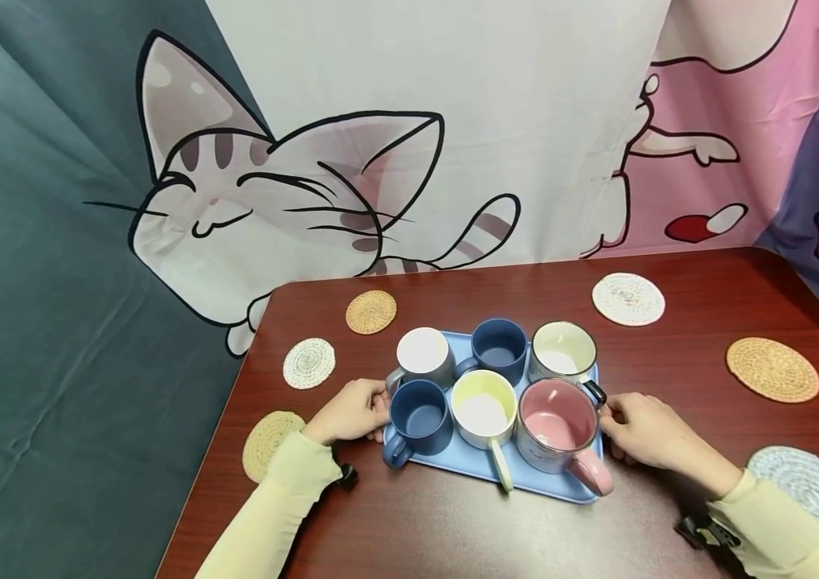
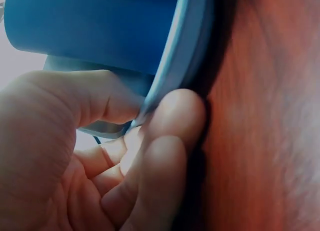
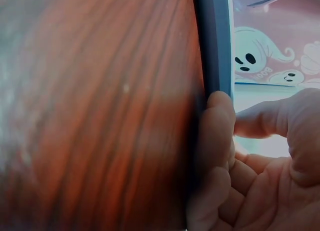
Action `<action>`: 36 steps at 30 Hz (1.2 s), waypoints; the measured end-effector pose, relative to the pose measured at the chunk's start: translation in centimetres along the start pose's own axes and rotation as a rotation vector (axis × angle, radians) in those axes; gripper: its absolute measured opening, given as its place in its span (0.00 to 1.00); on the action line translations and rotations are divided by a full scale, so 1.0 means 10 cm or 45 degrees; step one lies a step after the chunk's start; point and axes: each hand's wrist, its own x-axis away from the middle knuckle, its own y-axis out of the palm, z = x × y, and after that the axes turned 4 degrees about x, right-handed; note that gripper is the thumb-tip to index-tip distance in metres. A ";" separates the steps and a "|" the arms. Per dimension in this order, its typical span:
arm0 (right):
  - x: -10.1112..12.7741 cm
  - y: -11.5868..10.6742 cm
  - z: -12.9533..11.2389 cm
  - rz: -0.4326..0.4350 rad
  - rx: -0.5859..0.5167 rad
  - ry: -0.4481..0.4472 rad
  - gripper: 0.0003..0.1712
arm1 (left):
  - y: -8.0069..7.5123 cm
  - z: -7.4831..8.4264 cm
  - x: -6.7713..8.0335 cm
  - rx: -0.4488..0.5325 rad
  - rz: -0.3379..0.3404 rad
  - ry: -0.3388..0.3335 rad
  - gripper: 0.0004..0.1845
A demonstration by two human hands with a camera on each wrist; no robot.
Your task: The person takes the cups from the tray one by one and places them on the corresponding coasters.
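Note:
A light blue tray (image 1: pixel 452 461) carries several mugs in two rows. In the back row are a grey mug with a white inside (image 1: pixel 425 354), a blue mug (image 1: pixel 499 350) and a cream mug (image 1: pixel 563 350) with a dark handle. The front row has a blue mug (image 1: pixel 419 418), a yellow mug (image 1: pixel 483 408) and a pink mug (image 1: pixel 557 425). My left hand (image 1: pixel 353 412) pinches the tray's left edge between thumb and fingers, as the tray rim (image 2: pixel 172 51) shows in the left wrist view. On the opposite edge my right hand (image 1: pixel 646 433) pinches the rim (image 3: pixel 217 46), close by the ghost-printed pink mug.
Round woven coasters lie on the brown table (image 1: pixel 496 535): tan (image 1: pixel 371 312), white (image 1: pixel 309 363) and yellowish (image 1: pixel 264 446) to the left, white (image 1: pixel 628 299), tan (image 1: pixel 773 370) and pale blue-grey (image 1: pixel 810 494) to the right. A cartoon-printed curtain (image 1: pixel 546 161) hangs behind.

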 end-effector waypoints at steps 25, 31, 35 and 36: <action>-0.03 -0.10 0.13 -0.049 -0.046 -0.039 0.11 | 0.05 -0.05 0.08 0.276 -0.343 -0.060 0.06; -0.04 -0.11 0.14 -0.032 -0.044 -0.059 0.11 | 0.06 -0.03 0.08 0.287 -0.358 -0.079 0.07; -0.05 -0.11 0.16 -0.015 -0.026 -0.071 0.11 | 0.07 0.00 0.08 0.292 -0.353 -0.074 0.07; -0.05 -0.11 0.16 -0.013 -0.022 -0.072 0.10 | 0.08 0.01 0.09 0.294 -0.350 -0.075 0.07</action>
